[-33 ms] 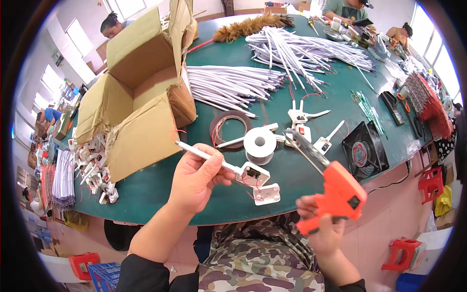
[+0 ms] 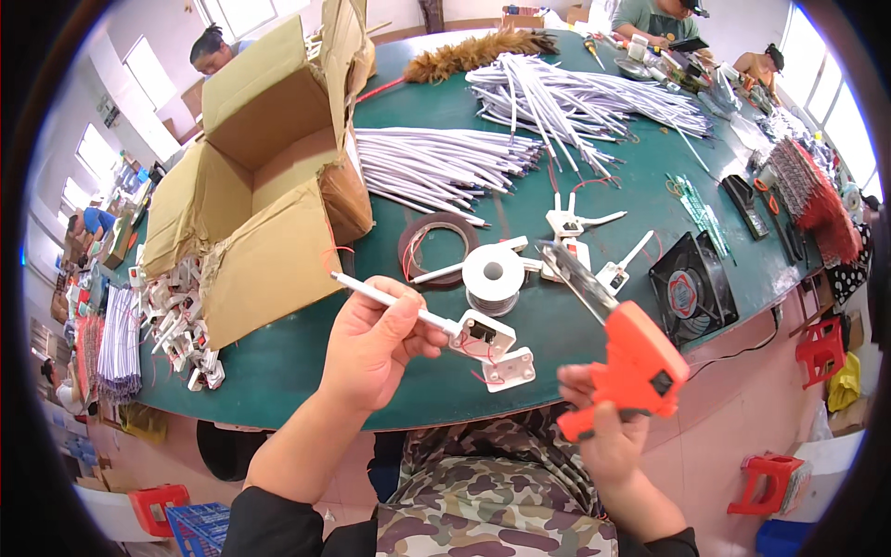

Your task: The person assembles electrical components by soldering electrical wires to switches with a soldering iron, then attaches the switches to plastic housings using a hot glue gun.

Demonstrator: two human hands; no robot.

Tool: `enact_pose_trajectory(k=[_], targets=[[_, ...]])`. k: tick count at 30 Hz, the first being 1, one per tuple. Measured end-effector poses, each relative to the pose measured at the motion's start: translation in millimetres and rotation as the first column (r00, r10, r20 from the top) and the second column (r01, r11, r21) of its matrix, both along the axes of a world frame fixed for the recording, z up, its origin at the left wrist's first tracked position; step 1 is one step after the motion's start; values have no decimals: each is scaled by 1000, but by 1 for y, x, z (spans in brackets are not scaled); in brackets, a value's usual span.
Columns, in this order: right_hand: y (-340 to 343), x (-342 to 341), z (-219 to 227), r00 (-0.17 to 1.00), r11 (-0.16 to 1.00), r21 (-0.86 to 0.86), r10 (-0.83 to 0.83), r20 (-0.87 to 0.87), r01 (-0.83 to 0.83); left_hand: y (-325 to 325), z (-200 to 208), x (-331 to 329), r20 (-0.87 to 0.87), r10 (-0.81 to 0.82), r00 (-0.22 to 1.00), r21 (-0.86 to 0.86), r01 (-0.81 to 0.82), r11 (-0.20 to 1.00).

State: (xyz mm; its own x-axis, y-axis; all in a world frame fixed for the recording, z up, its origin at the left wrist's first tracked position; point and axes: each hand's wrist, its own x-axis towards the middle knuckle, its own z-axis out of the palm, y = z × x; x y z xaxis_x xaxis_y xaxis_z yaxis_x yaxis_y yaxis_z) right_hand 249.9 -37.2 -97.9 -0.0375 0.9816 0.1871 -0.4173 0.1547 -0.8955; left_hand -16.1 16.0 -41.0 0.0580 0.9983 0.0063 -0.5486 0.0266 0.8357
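My left hand [image 2: 376,343] is closed around a white tube [image 2: 371,292] that tilts down to the right. At the tube's lower end is a white plastic housing [image 2: 483,332], opened out, with a small black part and thin red wires inside. Its other half [image 2: 510,369] hangs beside it over the table's near edge. In my right hand [image 2: 613,434] is an orange pistol-shaped soldering gun [image 2: 647,357], gripped by its handle. Its metal front [image 2: 580,277] points up and left, apart from the housing. A spool of solder wire [image 2: 493,277] stands between and beyond my hands.
An open cardboard box [image 2: 269,269] stands at left, with several white housings [image 2: 181,320] beside it. Bundles of white tubes [image 2: 445,167] lie behind. A brown tape roll [image 2: 436,246], wired assemblies [image 2: 566,221] and a black fan [image 2: 691,288] are on the green table. Other people sit farther off.
The soldering gun and my right hand have shifted slightly left and down. My left hand keeps its hold on the tube, almost unmoved.
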Motion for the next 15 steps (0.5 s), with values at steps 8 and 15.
enact_pose_trajectory(k=[8, 15], targets=[[6, -55, 17, 997, 996, -32, 76, -33, -77, -14, 10, 7, 108, 20, 994, 108, -32, 994], [16, -56, 36, 986, 991, -37, -120, 112, 125, -19, 7, 5, 63, 132, 989, 131, -139, 982]])
